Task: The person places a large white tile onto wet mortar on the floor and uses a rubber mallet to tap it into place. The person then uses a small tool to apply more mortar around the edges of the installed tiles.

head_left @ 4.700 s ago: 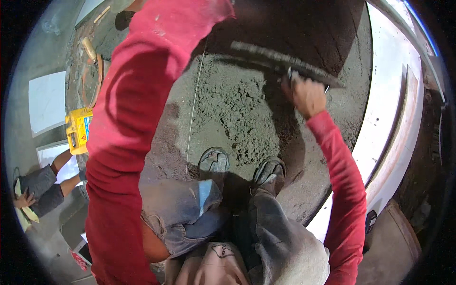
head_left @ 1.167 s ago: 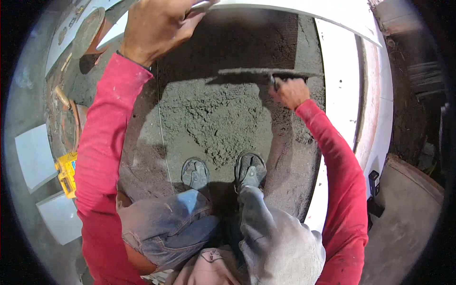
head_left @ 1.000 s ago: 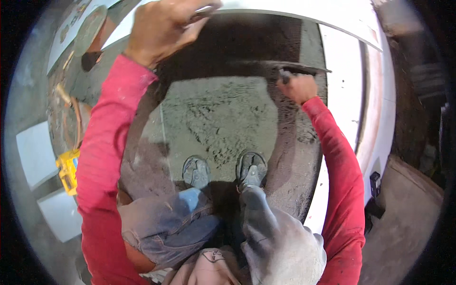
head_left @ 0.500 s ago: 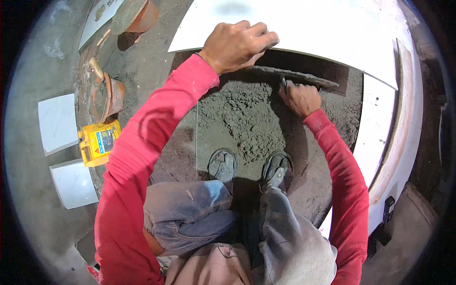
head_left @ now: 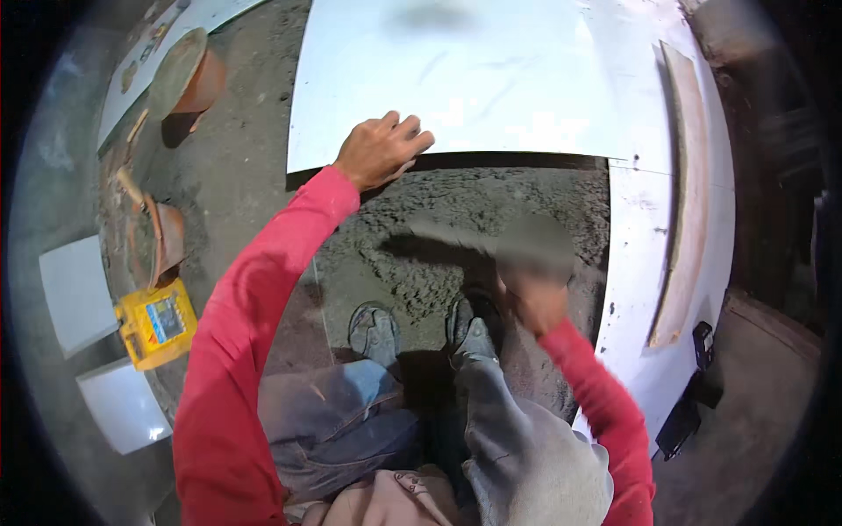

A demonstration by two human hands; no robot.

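Note:
My left hand [head_left: 377, 151] grips the near edge of a large white tile [head_left: 456, 96], with its fingers curled over the top. A dark gap shows under that edge, so the tile sits a little above the grey wet mortar [head_left: 421, 272]. My right hand [head_left: 537, 302], blurred by motion, is closed round a flat-bladed trowel [head_left: 452, 233]. Its blade points left, over the mortar, and casts a dark shadow there. A blurred grey patch hides the trowel's handle and part of the hand.
White tiles [head_left: 624, 237] run along the right, bearing a long pale board [head_left: 680, 193]. On the left are two orange-brown buckets [head_left: 202, 83], a yellow jug [head_left: 162, 323] and loose white tiles [head_left: 79, 289]. My shoes [head_left: 375, 331] stand at the mortar's near edge.
My right hand has come away from the tile's edge and back toward me with the trowel. The tile's near edge now looks lower and more level. The whole view has shifted.

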